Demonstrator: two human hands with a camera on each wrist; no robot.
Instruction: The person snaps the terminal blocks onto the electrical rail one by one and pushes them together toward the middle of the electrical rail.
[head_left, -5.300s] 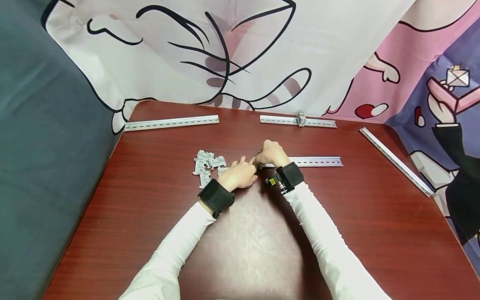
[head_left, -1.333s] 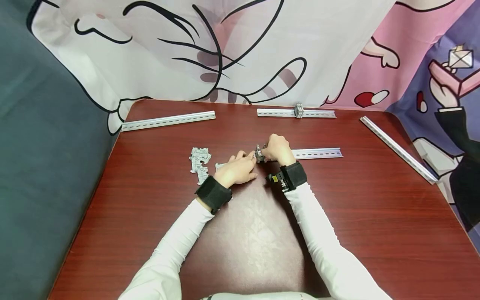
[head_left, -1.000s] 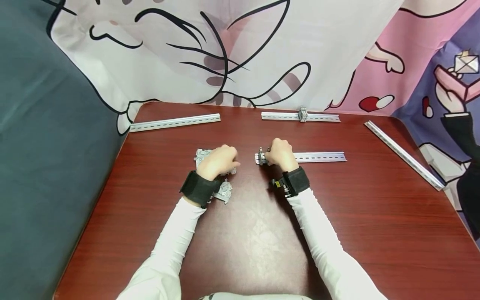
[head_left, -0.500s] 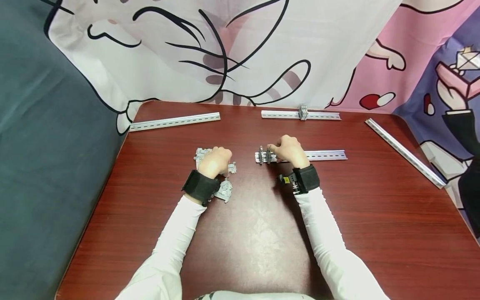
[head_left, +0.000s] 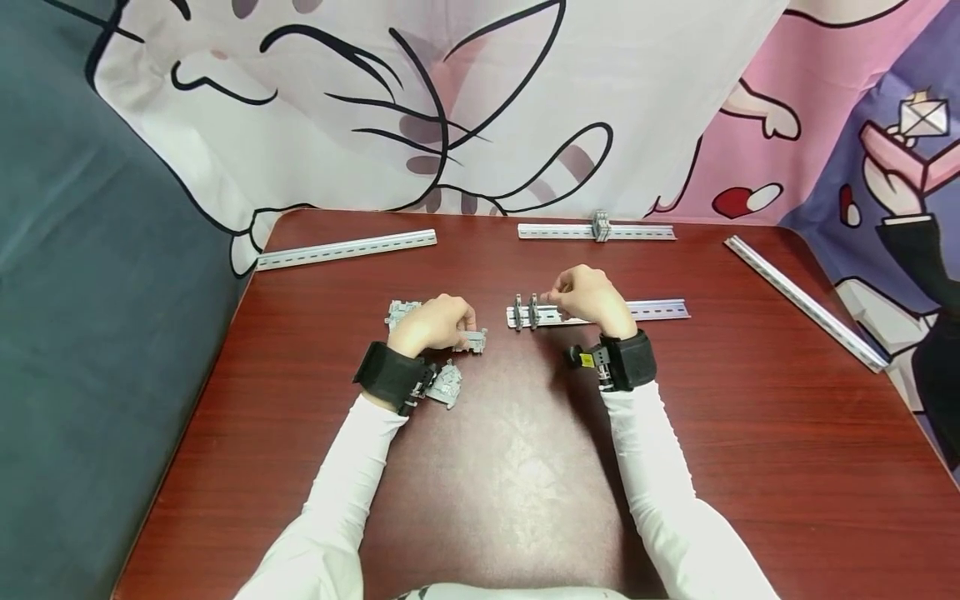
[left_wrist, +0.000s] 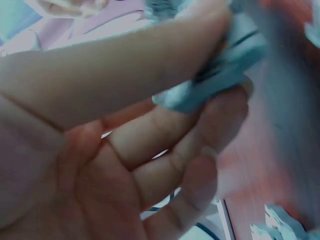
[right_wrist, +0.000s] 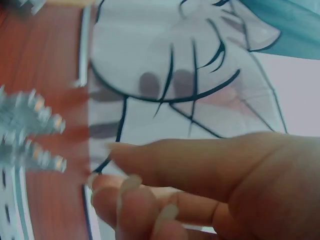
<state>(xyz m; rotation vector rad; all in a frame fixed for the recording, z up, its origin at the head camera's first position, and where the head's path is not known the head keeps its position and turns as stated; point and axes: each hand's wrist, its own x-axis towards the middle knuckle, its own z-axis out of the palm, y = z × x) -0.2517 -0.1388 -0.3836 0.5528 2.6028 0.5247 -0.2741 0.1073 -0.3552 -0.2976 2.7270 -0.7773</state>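
Note:
My left hand (head_left: 429,327) pinches a grey terminal block (head_left: 474,341) between thumb and fingers, low over the table; the left wrist view shows the block (left_wrist: 215,75) blurred at the fingertips. More grey terminal blocks (head_left: 401,312) lie behind and under this hand, partly hidden, and another group (head_left: 446,387) is next to the wrist strap. Two terminal blocks (head_left: 533,312) stand upright, slightly apart, near the left end of a slotted metal DIN rail (head_left: 660,310). Over that rail, right of them, hovers my right hand (head_left: 596,298), fingers loosely bent and holding nothing.
Along the back of the red-brown table (head_left: 300,467) lie a DIN rail (head_left: 345,249) at left and another rail (head_left: 547,232) carrying upright blocks (head_left: 601,227). A third rail (head_left: 806,304) slants along the right side. A printed cloth (head_left: 337,150) hangs behind.
My left hand has left the near rail, gone left to the loose blocks and picked one up. My right hand has let go of the rail's blocks and shifted right, uncovering two standing there.

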